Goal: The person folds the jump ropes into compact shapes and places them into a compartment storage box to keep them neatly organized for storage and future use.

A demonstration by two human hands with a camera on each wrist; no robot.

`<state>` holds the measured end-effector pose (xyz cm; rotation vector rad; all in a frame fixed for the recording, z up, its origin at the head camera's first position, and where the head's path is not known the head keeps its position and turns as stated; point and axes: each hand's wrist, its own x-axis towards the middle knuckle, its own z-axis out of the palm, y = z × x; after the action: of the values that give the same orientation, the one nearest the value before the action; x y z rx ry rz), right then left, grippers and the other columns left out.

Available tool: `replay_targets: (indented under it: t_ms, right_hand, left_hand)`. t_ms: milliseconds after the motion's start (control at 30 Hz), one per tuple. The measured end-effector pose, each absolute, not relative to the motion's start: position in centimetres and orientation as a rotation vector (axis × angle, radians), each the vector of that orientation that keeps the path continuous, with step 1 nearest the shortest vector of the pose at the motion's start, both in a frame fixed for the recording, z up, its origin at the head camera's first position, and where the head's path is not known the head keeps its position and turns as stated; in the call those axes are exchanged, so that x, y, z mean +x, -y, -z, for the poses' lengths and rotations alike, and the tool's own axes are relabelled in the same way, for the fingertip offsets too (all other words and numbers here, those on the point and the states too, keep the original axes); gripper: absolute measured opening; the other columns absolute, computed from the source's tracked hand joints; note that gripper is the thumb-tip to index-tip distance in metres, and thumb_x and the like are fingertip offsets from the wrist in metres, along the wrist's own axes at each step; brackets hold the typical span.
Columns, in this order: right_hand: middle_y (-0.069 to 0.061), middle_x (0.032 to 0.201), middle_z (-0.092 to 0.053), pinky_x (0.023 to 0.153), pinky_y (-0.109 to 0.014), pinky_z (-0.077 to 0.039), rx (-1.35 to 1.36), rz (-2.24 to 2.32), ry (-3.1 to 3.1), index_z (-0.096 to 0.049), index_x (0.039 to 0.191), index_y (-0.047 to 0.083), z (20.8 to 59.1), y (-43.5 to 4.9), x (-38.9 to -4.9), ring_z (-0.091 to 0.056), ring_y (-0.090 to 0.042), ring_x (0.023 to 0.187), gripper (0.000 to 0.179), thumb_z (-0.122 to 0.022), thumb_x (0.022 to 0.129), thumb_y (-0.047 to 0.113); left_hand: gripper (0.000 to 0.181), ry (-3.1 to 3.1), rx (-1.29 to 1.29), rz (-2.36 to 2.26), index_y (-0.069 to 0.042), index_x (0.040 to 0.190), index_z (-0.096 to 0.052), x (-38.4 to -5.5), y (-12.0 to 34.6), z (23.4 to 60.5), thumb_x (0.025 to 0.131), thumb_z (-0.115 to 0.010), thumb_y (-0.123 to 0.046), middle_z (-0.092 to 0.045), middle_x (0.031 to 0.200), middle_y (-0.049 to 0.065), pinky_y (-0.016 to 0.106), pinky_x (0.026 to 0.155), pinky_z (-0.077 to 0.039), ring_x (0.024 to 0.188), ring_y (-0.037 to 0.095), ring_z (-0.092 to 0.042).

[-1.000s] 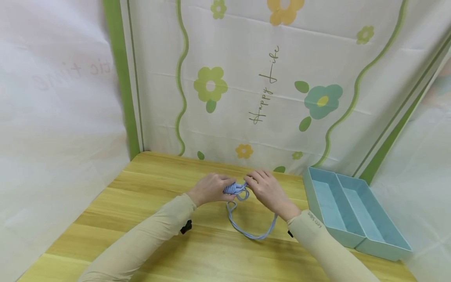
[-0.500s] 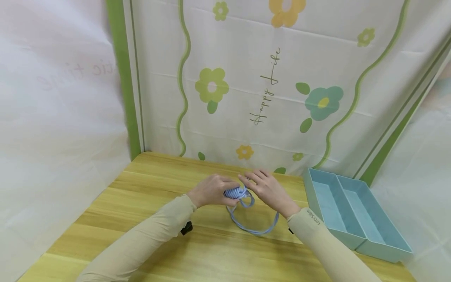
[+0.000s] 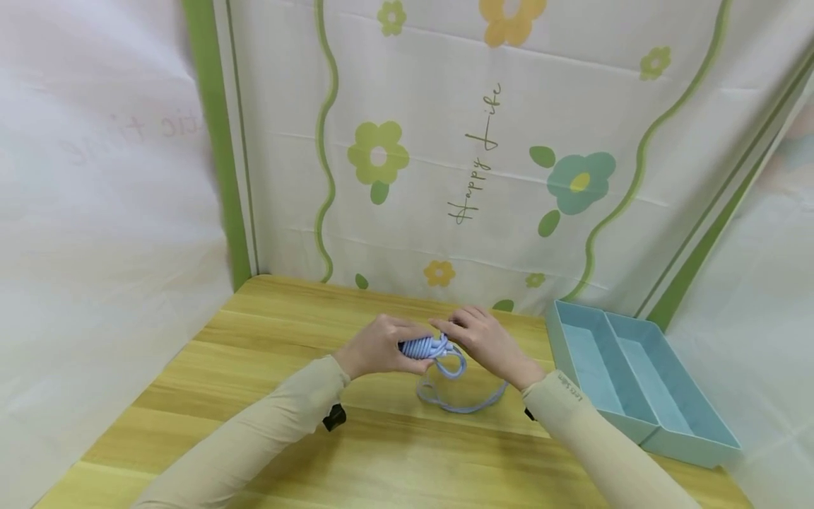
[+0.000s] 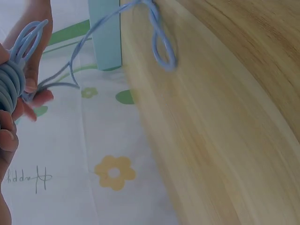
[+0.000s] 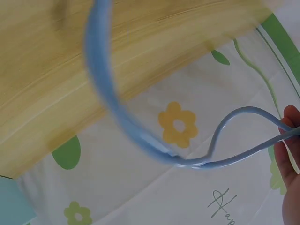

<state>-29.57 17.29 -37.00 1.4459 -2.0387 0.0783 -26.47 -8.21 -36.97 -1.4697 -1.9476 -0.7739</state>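
A light blue cord is wound into a tight bundle (image 3: 420, 347) above the table. My left hand (image 3: 384, 346) grips that bundle, with its coils showing between thumb and fingers. At the bundle's right end, my right hand (image 3: 486, 343) pinches the cord, partly hiding the fingertips. A small loop (image 3: 453, 364) sticks out between the hands. Below them hangs a longer doubled length of cord (image 3: 467, 408). In the left wrist view the coils (image 4: 9, 84) sit at the left edge, and a twisted tail of cord (image 4: 161, 47) ends in a loop. In the right wrist view doubled cord (image 5: 136, 133) curves across.
On the right of the wooden table (image 3: 407, 452) stands a pale blue tray (image 3: 655, 378) with two long compartments. A white curtain (image 3: 420, 92) with printed flowers hangs behind the table's far edge, and more sheeting flanks both sides.
The hanging cord has drawn up a little higher. The small loop beside the bundle has shifted right and grown. My right hand has moved slightly, while my left keeps its grip on the bundle.
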Motion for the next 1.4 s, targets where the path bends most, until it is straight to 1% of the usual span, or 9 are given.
replay_targets:
  t_ms: [133, 233, 400, 633, 800, 867, 967, 1167, 1400]
  right_hand:
    - [-0.001, 0.093, -0.062, 0.080, -0.038, -0.050, 1.453, -0.131, 2.093, -0.068, 0.114, 0.012, 36.9, -17.5, -29.6, -0.059, -0.019, 0.085, 0.033, -0.079, 0.083, 0.007]
    - [0.002, 0.090, -0.064, 0.076, -0.033, -0.051, 1.485, -0.203, 2.141, -0.071, 0.110, 0.012, 36.7, -17.7, -29.4, -0.060, -0.014, 0.080, 0.028, -0.078, 0.084, 0.008]
    - [0.004, 0.086, -0.060, 0.058, -0.020, -0.045, 1.532, -0.315, 2.283, -0.070, 0.120, 0.009, 36.3, -18.2, -28.9, -0.050, -0.005, 0.066, 0.033, -0.074, 0.088, 0.005]
    - [0.006, 0.085, -0.054, 0.065, -0.024, -0.046, 1.496, -0.348, 2.478, -0.061, 0.134, 0.004, 35.9, -18.1, -28.6, -0.047, -0.006, 0.071, 0.043, -0.065, 0.092, -0.004]
    - [0.007, 0.078, -0.056, 0.062, -0.028, -0.047, 1.469, -0.667, 2.511, -0.067, 0.115, 0.004, 35.8, -18.0, -29.0, -0.050, -0.006, 0.067, 0.019, -0.058, 0.099, 0.003]
    - [0.005, 0.077, -0.061, 0.058, -0.028, -0.049, 1.455, -0.800, 2.452, -0.069, 0.105, 0.005, 35.9, -18.0, -29.4, -0.053, -0.005, 0.065, 0.012, -0.060, 0.098, 0.004]
    - [0.003, 0.080, -0.066, 0.054, -0.027, -0.049, 1.425, -0.871, 2.356, -0.074, 0.101, 0.004, 36.1, -18.0, -29.7, -0.056, -0.005, 0.064, 0.010, -0.068, 0.092, 0.004]
    - [0.000, 0.086, -0.061, 0.053, -0.023, -0.044, 1.448, -0.773, 2.290, -0.072, 0.117, 0.003, 36.2, -17.7, -29.7, -0.046, -0.004, 0.062, 0.028, -0.070, 0.089, -0.001]
    - [-0.003, 0.092, -0.063, 0.058, -0.025, -0.046, 1.447, -0.817, 2.325, -0.069, 0.120, -0.001, 35.9, -17.3, -29.5, -0.048, -0.006, 0.066, 0.028, -0.065, 0.093, 0.001]
  left_hand:
    - [0.036, 1.938, -1.455, 0.727, -0.002, 0.103, -0.073, -26.5, 8.5, 37.0, 0.074, -0.085, -0.019, -0.073, 0.091, 0.008, 0.013, 0.065, -0.050, 0.073, 0.010, -0.068]
    - [0.034, 1.938, -1.460, 0.700, -0.003, 0.102, -0.073, -26.6, 8.8, 37.3, 0.075, -0.084, -0.019, -0.073, 0.093, 0.007, 0.013, 0.066, -0.050, 0.075, 0.010, -0.068]
    - [0.036, 1.924, -1.456, 0.611, -0.003, 0.102, -0.072, -26.7, 9.1, 37.6, 0.074, -0.085, -0.020, -0.073, 0.093, 0.007, 0.014, 0.066, -0.051, 0.075, 0.012, -0.069]
    - [0.039, 1.952, -1.409, 0.472, -0.003, 0.102, -0.074, -26.5, 9.2, 37.6, 0.073, -0.086, -0.026, -0.072, 0.090, 0.006, 0.015, 0.065, -0.052, 0.072, 0.012, -0.068]
    - [0.041, 1.953, -1.414, 0.427, -0.003, 0.103, -0.073, -26.3, 9.1, 37.4, 0.073, -0.087, -0.027, -0.072, 0.091, 0.007, 0.015, 0.065, -0.052, 0.073, 0.012, -0.069]
    - [0.039, 1.950, -1.419, 0.425, -0.004, 0.102, -0.073, -26.3, 9.0, 37.3, 0.073, -0.086, -0.027, -0.072, 0.091, 0.006, 0.016, 0.065, -0.052, 0.073, 0.012, -0.069]
    - [0.038, 1.952, -1.432, 0.438, -0.003, 0.101, -0.073, -26.3, 8.8, 37.4, 0.074, -0.086, -0.026, -0.073, 0.091, 0.006, 0.016, 0.065, -0.052, 0.073, 0.012, -0.069]
    - [0.039, 1.936, -1.450, 0.507, -0.001, 0.101, -0.074, -26.4, 8.5, 38.0, 0.074, -0.086, -0.026, -0.073, 0.092, 0.008, 0.016, 0.068, -0.052, 0.076, 0.014, -0.070]
    - [0.042, 1.893, -1.464, 0.546, -0.001, 0.102, -0.073, -26.2, 8.0, 38.0, 0.072, -0.087, -0.027, -0.073, 0.091, 0.009, 0.015, 0.068, -0.052, 0.075, 0.013, -0.070]
